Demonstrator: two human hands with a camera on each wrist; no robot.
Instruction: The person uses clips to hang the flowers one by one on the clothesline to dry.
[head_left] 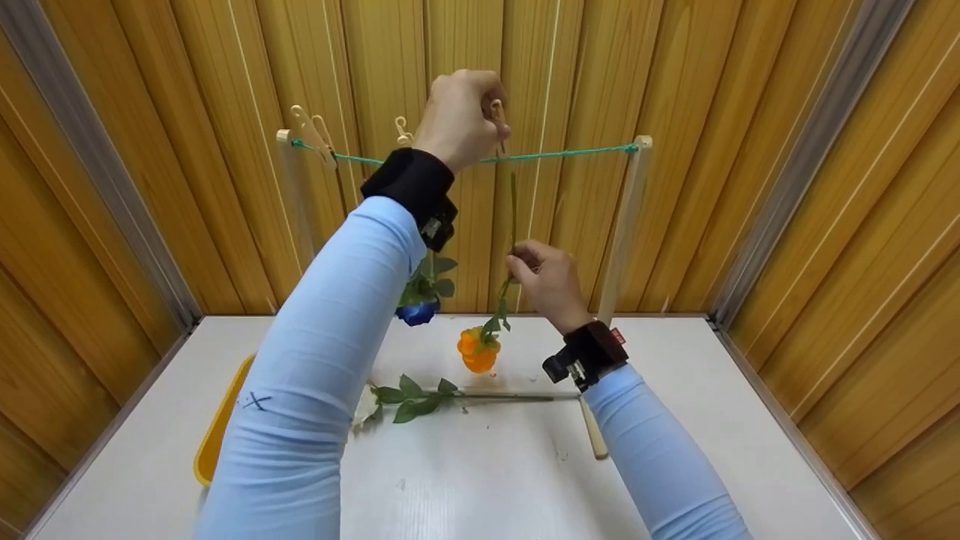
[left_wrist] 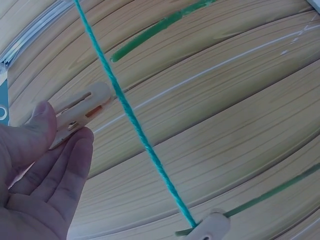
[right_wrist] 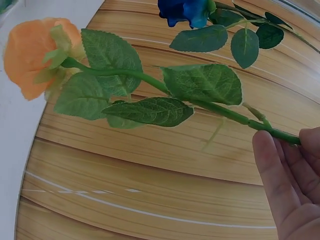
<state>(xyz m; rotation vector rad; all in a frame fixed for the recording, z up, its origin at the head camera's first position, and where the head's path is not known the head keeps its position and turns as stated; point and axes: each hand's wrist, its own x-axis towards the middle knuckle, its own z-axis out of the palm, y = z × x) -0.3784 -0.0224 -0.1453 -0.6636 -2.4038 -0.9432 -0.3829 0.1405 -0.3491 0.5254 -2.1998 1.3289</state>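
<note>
My left hand (head_left: 465,120) pinches a beige clothespin (left_wrist: 82,112) between thumb and fingers, its tip right at the green cord (left_wrist: 132,117). Lower and to the right, my right hand (head_left: 553,281) holds an orange artificial flower (head_left: 478,350) by its green stem (right_wrist: 215,107), bloom hanging down. The stem's cut end (left_wrist: 116,56) reaches up close to the cord, beside the clothespin. A blue flower (head_left: 418,311) hangs head down behind my left forearm. Another clothespin (left_wrist: 212,227) grips the cord and a stem in the left wrist view.
Two posts, the right post (head_left: 624,232) among them, hold up the cord. Clothespins (head_left: 315,135) sit at its left end. On the white table (head_left: 450,472) lies a white flower (head_left: 365,406) with a leafy stem. A yellow tray (head_left: 217,431) is partly hidden by my left sleeve.
</note>
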